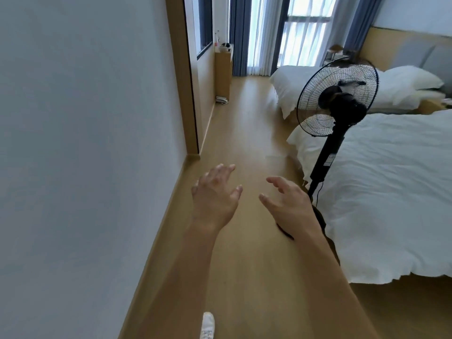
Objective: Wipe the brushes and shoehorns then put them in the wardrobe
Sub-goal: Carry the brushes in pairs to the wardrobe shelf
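Note:
My left hand (pixel 215 192) is stretched out in front of me over the wooden floor, fingers apart, holding nothing. My right hand (pixel 286 201) is beside it at the same height, also spread and holding nothing. No brush, shoehorn, cloth or wardrobe shows in the head view.
A white wall (pixel 85 143) runs along my left. A black standing fan (pixel 337 99) stands right of my hands beside a white bed (pixel 391 192). A second bed (pixel 305 81), a wooden cabinet (pixel 223 72) and curtains (pixel 259 33) lie farther ahead. My white shoe (pixel 208 325) is at the bottom.

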The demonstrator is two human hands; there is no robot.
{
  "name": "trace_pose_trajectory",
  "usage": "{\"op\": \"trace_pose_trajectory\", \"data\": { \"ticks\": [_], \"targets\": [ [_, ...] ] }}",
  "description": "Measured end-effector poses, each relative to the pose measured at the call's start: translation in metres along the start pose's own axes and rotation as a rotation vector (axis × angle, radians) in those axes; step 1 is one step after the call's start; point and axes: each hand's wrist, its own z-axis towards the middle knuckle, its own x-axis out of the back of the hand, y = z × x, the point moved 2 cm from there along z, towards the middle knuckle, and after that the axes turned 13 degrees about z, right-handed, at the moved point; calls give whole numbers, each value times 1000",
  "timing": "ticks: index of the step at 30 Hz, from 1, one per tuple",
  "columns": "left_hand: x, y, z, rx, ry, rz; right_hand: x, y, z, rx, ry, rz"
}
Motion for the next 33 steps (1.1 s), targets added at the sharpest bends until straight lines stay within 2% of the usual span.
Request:
{"op": "trace_pose_trajectory", "data": {
  "ticks": [7, 13, 25, 33],
  "targets": [
    [-8, -28, 170, -98, -42, 10, -27, -26, 143, -31, 94, -32],
    [-32, -45, 268, -152, -67, 20, -50, -17, 238, -83, 100, -32],
    [-103, -45, 481, -115, -42, 56, -80, 27, 473, -42, 87, 57],
    [-117, -12, 655, -72, 31, 64, -55, 34, 663, 11, 73, 57]
  ]
}}
